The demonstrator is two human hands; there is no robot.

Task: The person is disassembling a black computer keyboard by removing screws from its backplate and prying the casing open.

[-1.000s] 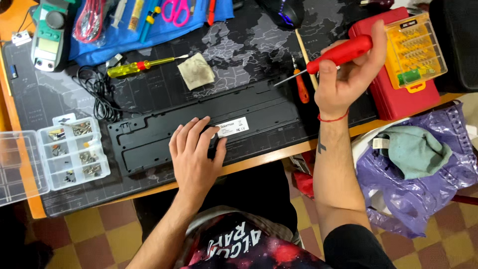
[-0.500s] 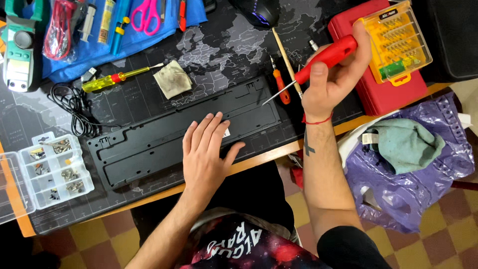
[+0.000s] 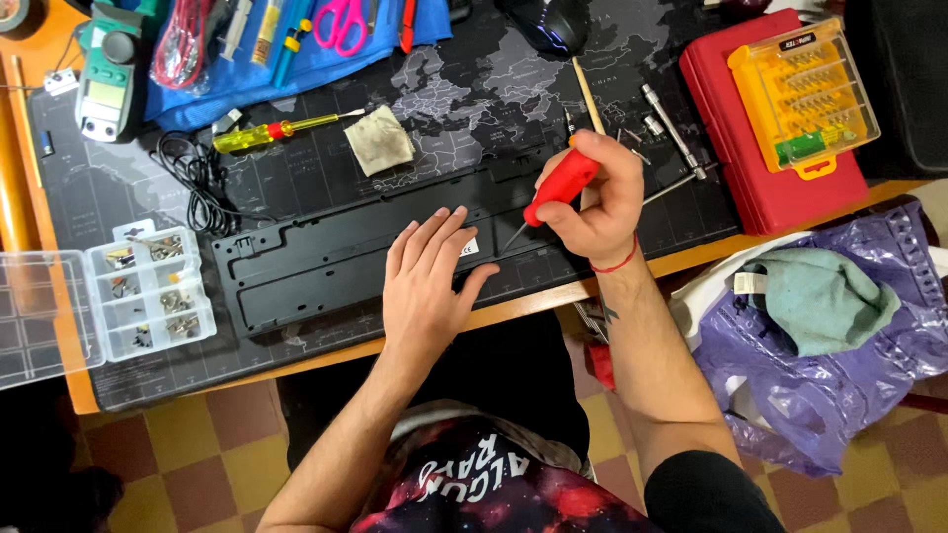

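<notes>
A long black keyboard shell [image 3: 326, 262] is laid face down near the front edge of the dark desk mat [image 3: 474, 89]. It is pressed flat by the left hand [image 3: 427, 286], with the fingers spread out and nothing held. A red-handled screwdriver [image 3: 553, 192] is gripped tight in the right hand [image 3: 592, 202], and its thin tip is pointed down at the shell's right part. A clear box of small parts [image 3: 148, 291] is seen to the left, and a red case [image 3: 760, 138] to the right.

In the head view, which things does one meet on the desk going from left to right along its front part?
Clear parts box → black keyboard back → left hand → red-handled screwdriver in the right hand → red case.
</notes>
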